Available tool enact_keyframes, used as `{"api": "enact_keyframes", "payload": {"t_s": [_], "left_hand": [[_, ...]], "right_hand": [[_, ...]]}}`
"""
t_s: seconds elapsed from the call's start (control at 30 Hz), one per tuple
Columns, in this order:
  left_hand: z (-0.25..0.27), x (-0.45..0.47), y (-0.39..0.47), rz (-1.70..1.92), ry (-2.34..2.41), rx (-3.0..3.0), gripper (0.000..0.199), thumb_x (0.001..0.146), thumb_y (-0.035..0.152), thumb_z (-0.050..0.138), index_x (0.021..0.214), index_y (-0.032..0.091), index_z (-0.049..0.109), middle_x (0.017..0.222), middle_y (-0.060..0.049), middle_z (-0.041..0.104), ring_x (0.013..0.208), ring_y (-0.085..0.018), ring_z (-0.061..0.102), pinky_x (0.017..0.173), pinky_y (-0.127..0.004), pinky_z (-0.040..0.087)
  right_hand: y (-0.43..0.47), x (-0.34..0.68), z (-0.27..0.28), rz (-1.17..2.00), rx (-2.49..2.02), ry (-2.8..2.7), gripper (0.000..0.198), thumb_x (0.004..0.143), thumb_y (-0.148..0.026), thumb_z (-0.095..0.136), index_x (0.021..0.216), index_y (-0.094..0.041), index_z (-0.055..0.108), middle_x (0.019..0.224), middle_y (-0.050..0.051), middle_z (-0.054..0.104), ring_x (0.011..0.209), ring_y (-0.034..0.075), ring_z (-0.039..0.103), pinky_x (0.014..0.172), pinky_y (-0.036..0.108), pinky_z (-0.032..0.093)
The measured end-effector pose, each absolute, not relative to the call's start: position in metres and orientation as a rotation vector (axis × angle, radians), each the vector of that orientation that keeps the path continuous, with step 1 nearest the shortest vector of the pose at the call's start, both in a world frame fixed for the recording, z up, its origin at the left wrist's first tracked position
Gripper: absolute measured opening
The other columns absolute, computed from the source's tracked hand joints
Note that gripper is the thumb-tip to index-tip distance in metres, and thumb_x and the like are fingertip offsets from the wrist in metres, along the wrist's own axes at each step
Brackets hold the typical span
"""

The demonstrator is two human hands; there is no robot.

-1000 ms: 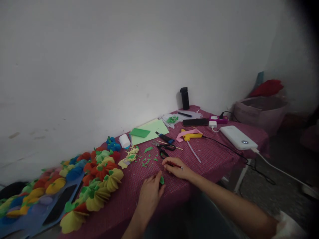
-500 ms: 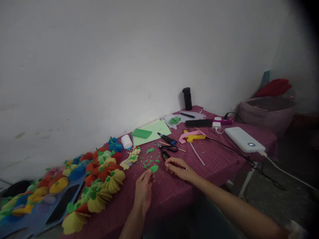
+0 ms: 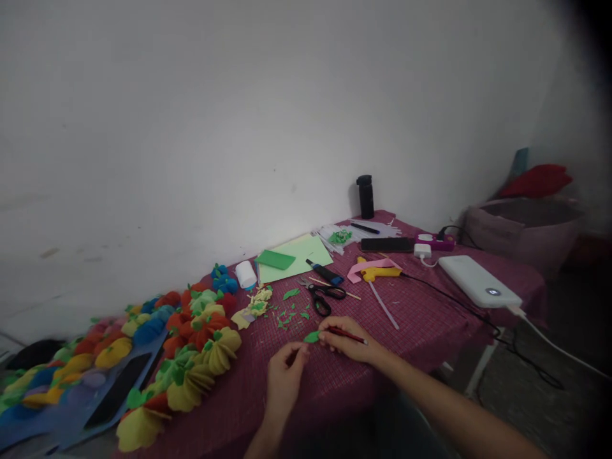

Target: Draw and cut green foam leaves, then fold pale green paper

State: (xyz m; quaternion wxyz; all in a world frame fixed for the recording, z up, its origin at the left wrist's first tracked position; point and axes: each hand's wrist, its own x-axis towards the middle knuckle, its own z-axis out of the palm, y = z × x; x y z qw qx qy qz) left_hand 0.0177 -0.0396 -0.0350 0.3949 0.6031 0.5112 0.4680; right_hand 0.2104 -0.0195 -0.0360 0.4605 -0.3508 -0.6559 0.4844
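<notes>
Green paper leaf [image 3: 312, 336] between the two hands, just above the surface [image 3: 411, 319]

The right hand [image 3: 347, 341] rests on the red checked surface and grips a red pencil [image 3: 347, 334]; its fingertips touch the right end of the leaf. The left hand [image 3: 285, 376] sits just beside and below the leaf, fingers curled; whether it pinches the leaf cannot be told. Black scissors [image 3: 324, 296] and green paper scraps [image 3: 287, 315] lie just beyond the hands

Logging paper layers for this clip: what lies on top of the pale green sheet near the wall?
A smaller, darker green folded piece lies on the pale green sheet, at its left end. The rest of the sheet shows bare. Whatever is under the folded piece is hidden.
</notes>
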Motion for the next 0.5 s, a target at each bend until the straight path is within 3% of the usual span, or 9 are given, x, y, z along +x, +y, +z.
{"api": "enact_keyframes", "payload": {"t_s": [0.17, 0.3, 0.5], "left_hand": [[-0.018, -0.023, -0.013, 1.056, 1.635, 2.126, 0.029, 0.085, 0.031, 0.046, 0.105, 0.016, 0.062, 0.098, -0.008, 0.067, 0.088, -0.020, 0.062, 0.079, -0.031, 0.046], [-0.008, -0.028, 0.024, 0.841, 1.703, 2.362, 0.024, 0.083, 0.024, 0.050, 0.101, 0.017, 0.064, 0.103, -0.008, 0.065, 0.101, -0.022, 0.057, 0.092, -0.034, 0.040], [-0.011, 0.003, 0.075, 0.795, 1.758, 2.349, 0.019, 0.077, 0.016, 0.057, 0.094, 0.016, 0.066, 0.097, -0.011, 0.067, 0.098, -0.024, 0.059, 0.090, -0.034, 0.039]], "right_hand": [[-0.017, 0.211, -0.041, 1.041, -0.934, -1.584, 0.026, 0.089, -0.037, 0.043, 0.081, -0.016, 0.056, 0.067, -0.001, 0.057, 0.052, 0.009, 0.049, 0.048, 0.018, 0.037], [-0.017, 0.214, -0.037, 0.865, -0.978, -1.653, 0.026, 0.089, -0.036, 0.045, 0.079, -0.016, 0.058, 0.061, -0.003, 0.052, 0.054, 0.010, 0.047, 0.049, 0.019, 0.034], [0.018, 0.214, -0.004, 0.540, -1.063, -1.801, 0.027, 0.089, -0.036, 0.044, 0.080, -0.017, 0.060, 0.065, -0.001, 0.055, 0.059, 0.012, 0.049, 0.056, 0.021, 0.034]]}}
